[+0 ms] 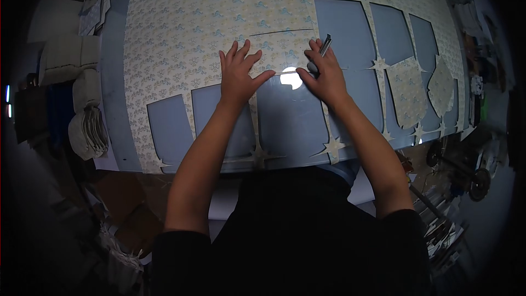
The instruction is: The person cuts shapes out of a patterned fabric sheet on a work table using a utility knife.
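Note:
A patterned sheet with a small blue and beige print lies over the blue-grey table. My left hand rests on it with the fingers spread, its thumb pointing inward along the edge of a cut-out opening. My right hand holds a utility knife between its fingers, the knife's metal end pointing up and away. Its thumb reaches toward the left thumb, and a thin pale edge runs between the two. Beyond the hands, a dark straight slit crosses the sheet. Bright glare sits just below the thumbs.
Several openings in the sheet show the blue-grey table, with narrow strips between them. Two loose patterned pieces lie at the right. Stacks of cut pieces stand beside the table's left edge. A wheeled metal frame is at the lower right.

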`<state>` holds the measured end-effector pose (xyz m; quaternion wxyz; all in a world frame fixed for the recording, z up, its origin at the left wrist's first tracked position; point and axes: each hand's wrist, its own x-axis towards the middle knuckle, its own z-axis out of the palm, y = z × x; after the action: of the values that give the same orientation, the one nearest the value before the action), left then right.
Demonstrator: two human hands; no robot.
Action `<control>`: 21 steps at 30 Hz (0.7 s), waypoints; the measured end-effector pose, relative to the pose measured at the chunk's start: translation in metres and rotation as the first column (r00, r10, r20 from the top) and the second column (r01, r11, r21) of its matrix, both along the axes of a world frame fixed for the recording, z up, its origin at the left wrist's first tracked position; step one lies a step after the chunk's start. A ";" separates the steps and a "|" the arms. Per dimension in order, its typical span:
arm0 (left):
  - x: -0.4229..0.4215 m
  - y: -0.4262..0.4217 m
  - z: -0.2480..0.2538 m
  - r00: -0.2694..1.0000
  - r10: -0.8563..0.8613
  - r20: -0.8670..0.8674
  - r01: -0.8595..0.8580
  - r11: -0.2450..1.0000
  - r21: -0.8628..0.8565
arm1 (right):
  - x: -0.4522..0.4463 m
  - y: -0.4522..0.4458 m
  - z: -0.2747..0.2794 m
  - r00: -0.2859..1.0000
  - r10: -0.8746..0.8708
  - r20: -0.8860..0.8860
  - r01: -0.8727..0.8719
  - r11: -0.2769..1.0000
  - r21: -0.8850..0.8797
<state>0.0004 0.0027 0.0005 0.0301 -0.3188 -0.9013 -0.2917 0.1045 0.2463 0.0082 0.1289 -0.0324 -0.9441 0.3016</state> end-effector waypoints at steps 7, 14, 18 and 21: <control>0.000 0.000 0.000 1.000 0.000 -0.001 0.000 1.000 0.001 | -0.001 0.000 0.003 1.000 0.012 0.020 -0.013 0.998 0.054; 0.000 0.000 0.000 1.000 -0.002 -0.017 0.002 1.000 -0.017 | 0.000 0.001 0.000 1.000 0.014 0.015 -0.015 0.999 0.034; 0.000 0.001 0.005 1.000 -0.003 -0.018 0.002 0.999 -0.032 | 0.001 0.001 0.002 1.000 0.018 0.021 -0.018 1.000 0.022; 0.001 -0.002 0.016 0.999 0.003 0.053 -0.002 1.000 -0.017 | 0.003 0.000 0.000 0.999 -0.040 -0.008 0.038 0.985 -0.166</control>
<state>0.0012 0.0010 0.0160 0.0037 -0.3101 -0.9046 -0.2925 0.1078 0.2463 0.0082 0.1372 -0.0596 -0.9142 0.3766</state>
